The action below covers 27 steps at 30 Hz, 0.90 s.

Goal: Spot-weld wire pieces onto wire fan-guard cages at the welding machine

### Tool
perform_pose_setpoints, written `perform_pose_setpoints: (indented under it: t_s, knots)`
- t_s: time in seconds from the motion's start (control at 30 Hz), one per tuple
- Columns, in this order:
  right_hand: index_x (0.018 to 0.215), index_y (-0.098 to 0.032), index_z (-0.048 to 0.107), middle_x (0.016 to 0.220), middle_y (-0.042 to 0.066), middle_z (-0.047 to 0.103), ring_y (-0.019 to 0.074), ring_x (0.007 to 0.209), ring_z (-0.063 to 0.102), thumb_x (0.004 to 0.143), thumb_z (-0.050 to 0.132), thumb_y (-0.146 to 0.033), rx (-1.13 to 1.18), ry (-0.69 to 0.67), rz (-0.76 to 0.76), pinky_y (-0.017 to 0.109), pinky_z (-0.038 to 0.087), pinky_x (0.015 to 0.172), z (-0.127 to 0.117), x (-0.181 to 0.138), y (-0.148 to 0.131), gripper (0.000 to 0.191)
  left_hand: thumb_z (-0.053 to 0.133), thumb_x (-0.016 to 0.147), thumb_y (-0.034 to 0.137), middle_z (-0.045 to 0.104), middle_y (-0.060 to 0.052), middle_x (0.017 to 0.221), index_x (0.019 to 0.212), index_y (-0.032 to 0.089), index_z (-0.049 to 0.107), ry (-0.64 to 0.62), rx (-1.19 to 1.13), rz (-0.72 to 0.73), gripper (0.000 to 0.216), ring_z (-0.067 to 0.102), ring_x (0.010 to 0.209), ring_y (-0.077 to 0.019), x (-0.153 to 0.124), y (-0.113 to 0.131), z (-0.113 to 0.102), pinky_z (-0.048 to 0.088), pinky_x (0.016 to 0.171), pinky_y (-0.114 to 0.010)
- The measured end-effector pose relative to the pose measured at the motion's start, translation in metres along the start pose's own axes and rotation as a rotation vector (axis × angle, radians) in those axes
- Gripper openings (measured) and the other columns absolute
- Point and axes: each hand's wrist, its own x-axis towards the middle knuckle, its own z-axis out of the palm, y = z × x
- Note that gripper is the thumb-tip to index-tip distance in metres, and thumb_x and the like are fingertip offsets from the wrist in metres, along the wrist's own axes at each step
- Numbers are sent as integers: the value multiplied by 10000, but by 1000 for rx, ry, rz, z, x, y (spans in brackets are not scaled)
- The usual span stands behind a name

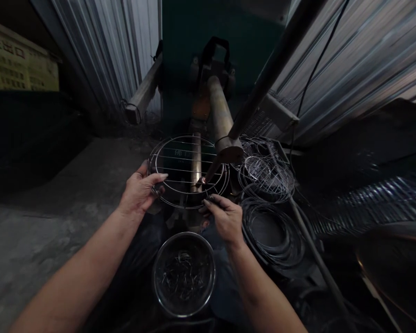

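Note:
A round wire rack (180,159) with parallel cross wires lies over the lower arm of a welding machine (213,106). My left hand (140,192) grips its left rim, thumb on top and fingers curled beneath. My right hand (223,215) pinches the rack's near edge, fingers closed. The machine's upper electrode tip (208,173) comes down onto the rack near its right side, just above my right hand.
A metal bowl (183,273) of small wire pieces sits in front of me. Finished wire racks (266,178) and a pile of wire rings (272,231) lie to the right. Corrugated sheet walls (350,60) close in on both sides; a concrete floor (38,222) is at left.

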Motion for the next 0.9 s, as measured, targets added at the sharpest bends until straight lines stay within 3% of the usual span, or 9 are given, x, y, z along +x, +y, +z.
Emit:
perform_pose_setpoints:
  t_s: [0.6,0.9]
  knots:
    - [750,-146,697,546,4,651,143,464,615,613,748,-322,-34,57,4,215,483,424,8,14,-5,229,782,434,116,574,25,610,798,174,566,57,-10,-85,427,543,479,-123,21,6,6,439,409,-229]
    - [709,-138,665,539,-5,633,129,454,603,602,736,-289,8,72,24,198,474,409,12,18,-8,198,780,434,65,607,1,646,902,172,527,51,-23,-134,543,577,472,-148,31,8,9,431,443,-253]
